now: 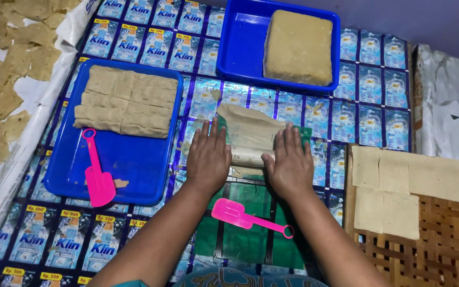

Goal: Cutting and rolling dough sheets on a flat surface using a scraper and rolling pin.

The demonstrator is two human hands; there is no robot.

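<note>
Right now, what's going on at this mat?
A person presses both palms, left hand and right hand, flat on a thin dough sheet lying on a green sheet. A pink scraper lies just below the hands. The near blue tray holds folded dough pieces and another pink scraper; the far blue tray holds a thick dough block. Cut squares rest on a woven rack.

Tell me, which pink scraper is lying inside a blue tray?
The pink scraper on the left: it lies in the blue tray below the folded dough. The other pink scraper lies outside any tray, on the green mat between the person's forearms.
</note>
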